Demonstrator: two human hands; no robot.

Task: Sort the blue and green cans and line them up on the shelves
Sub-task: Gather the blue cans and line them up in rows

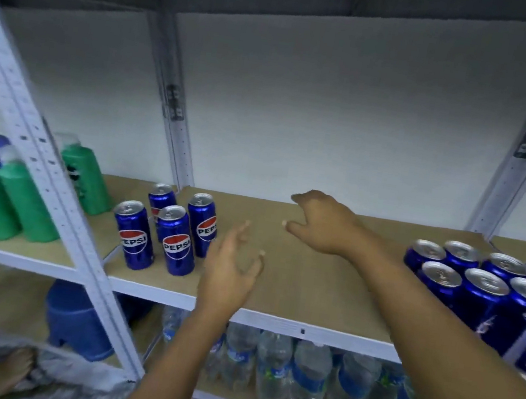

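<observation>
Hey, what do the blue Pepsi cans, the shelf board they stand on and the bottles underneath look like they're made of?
The blue Pepsi cans look like aluminium: bare silvery tops with pull tabs, glossy printed sides with highlights. The tan shelf board looks like matt fibreboard or plywood, with no clear grain, edged by a white painted metal rail. The clear water bottles below look like thin transparent plastic with blue labels.

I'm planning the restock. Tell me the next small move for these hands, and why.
Probably close the left hand on the nearest loose blue can. Both hands are open and empty, the right hand hovers over bare shelf, and four cans stand scattered beside the left.
</observation>
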